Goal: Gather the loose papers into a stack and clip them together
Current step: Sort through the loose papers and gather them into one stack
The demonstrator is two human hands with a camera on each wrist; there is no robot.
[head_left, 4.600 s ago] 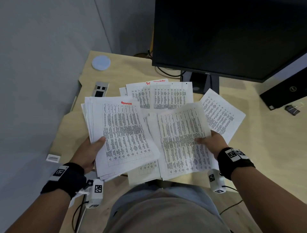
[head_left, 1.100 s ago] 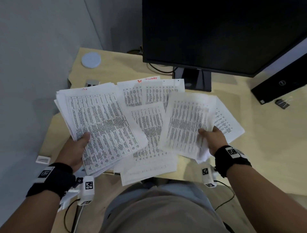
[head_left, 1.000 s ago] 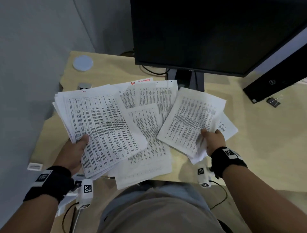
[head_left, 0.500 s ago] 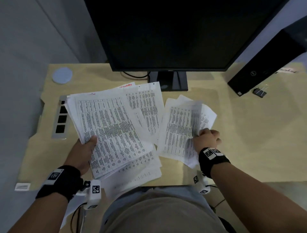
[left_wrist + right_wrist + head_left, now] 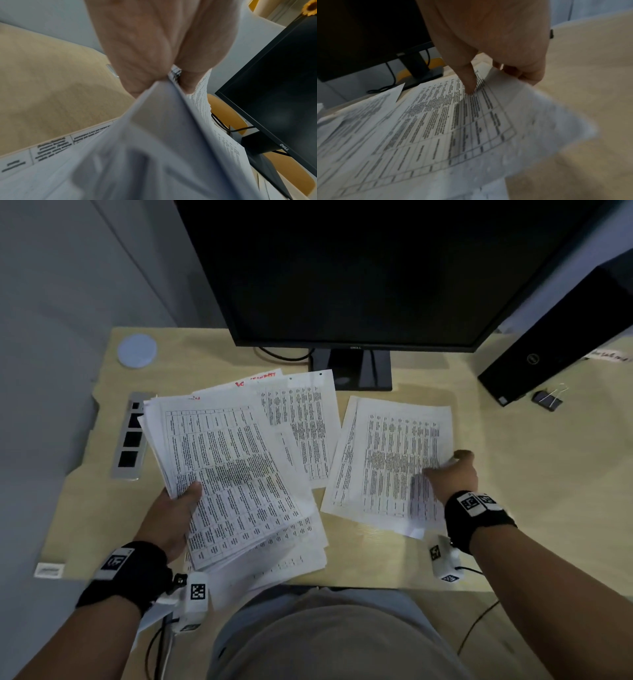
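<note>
My left hand grips a thick, fanned bundle of printed sheets at its lower left edge, thumb on top; in the left wrist view the left hand pinches the bundle. My right hand pinches a few printed sheets at their right edge, thumb on top and fingers beneath; the right wrist view shows the right hand on those sheets. More loose sheets lie on the wooden desk between the two bundles. A black binder clip sits at the far right.
A black monitor on its stand rises behind the papers. A black computer case stands at the back right. A round white disc and a metal cable slot are at the left.
My right hand has gathered the right-hand sheets into one bundle and drawn them rightwards, apart from the middle papers. The left bundle stays gripped. The head view has swung to the right.
</note>
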